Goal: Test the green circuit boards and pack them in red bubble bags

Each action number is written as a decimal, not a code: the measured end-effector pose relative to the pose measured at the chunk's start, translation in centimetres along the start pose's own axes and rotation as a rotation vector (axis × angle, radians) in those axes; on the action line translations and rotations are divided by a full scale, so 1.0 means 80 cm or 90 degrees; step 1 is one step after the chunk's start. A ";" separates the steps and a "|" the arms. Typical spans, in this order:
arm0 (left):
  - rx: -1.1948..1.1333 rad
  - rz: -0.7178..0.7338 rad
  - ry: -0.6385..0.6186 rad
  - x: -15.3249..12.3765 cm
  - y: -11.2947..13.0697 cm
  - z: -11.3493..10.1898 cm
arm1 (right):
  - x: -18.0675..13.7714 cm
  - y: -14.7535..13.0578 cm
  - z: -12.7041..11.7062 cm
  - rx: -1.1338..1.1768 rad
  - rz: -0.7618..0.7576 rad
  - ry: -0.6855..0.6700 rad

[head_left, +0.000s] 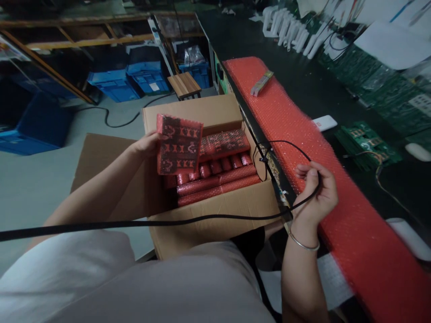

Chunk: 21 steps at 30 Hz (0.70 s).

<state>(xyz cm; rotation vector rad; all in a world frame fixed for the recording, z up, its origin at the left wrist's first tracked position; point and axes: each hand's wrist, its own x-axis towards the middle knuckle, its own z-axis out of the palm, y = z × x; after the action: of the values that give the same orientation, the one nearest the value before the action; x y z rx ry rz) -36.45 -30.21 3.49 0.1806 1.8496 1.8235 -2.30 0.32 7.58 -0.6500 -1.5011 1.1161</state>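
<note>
My left hand [148,144] grips the left edge of a flat bubble-wrapped circuit board panel [179,144], dark parts showing through its pink wrap. It is held up over an open cardboard box [215,224]. Inside the box lie several red bubble-wrapped rolls [218,183] and another wrapped panel [224,142] towards the back. Over the bench on the right, my right hand [316,190] is closed around a black cable [208,218]. The cable runs left across the front of my body and also loops back to the bench edge.
Red bubble wrap [286,116] stretches along the dark bench, a small bundle of strips [261,83] on it. Green circuit boards [368,139] and white rolls [286,29] lie beyond. Blue crates [112,85] and a wooden stool [184,85] stand on the floor behind the box.
</note>
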 end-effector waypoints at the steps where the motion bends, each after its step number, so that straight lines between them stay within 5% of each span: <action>1: 0.001 -0.002 -0.001 0.001 -0.001 0.000 | 0.000 0.000 0.000 -0.002 0.001 0.001; 21: -0.001 -0.013 -0.017 0.007 -0.007 0.009 | -0.001 0.002 -0.003 -0.002 0.008 -0.002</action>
<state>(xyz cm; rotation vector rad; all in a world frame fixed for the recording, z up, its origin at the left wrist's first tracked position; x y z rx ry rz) -36.49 -29.36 2.84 0.1837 1.8253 1.8015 -2.10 0.37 7.36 -0.6606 -1.5037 1.1241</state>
